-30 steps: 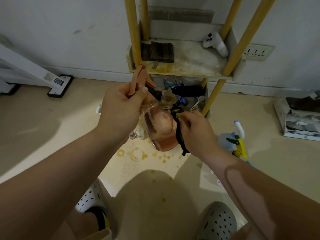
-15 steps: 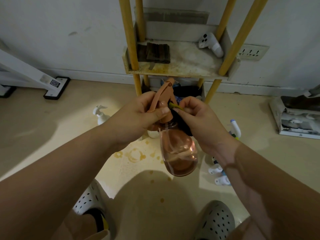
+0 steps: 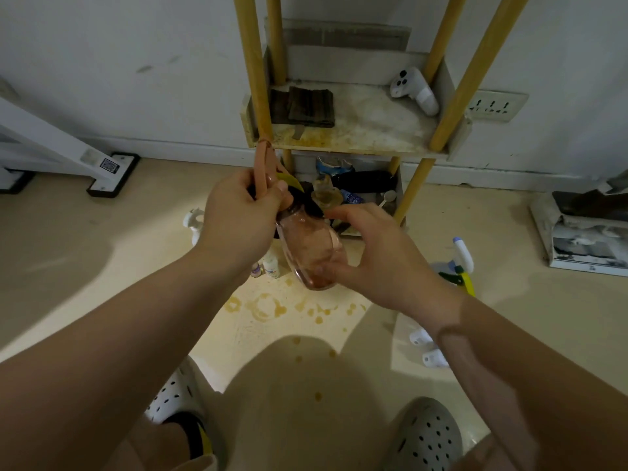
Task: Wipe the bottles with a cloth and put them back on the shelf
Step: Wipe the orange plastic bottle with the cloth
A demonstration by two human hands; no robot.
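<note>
Pink translucent spray bottle (image 3: 307, 246): your left hand (image 3: 238, 215) clamps neck and dark cloth (image 3: 307, 203). Your right hand (image 3: 384, 263) cups base at 4 o'clock, steadying.

cloth (image 3: 310, 202): mostly hidden behind bottle (image 3: 311, 248) | lower-shelf items (image 3: 343, 185): indistinct

Both bare forearms reach forward and converge at the middle; the left hand (image 3: 238, 215) is fisted round the neck of a pink spray bottle (image 3: 309, 246), thumb on top; the right hand (image 3: 384, 260) cups the bottle's body, fingers curved, thumb against its lower side.
</note>
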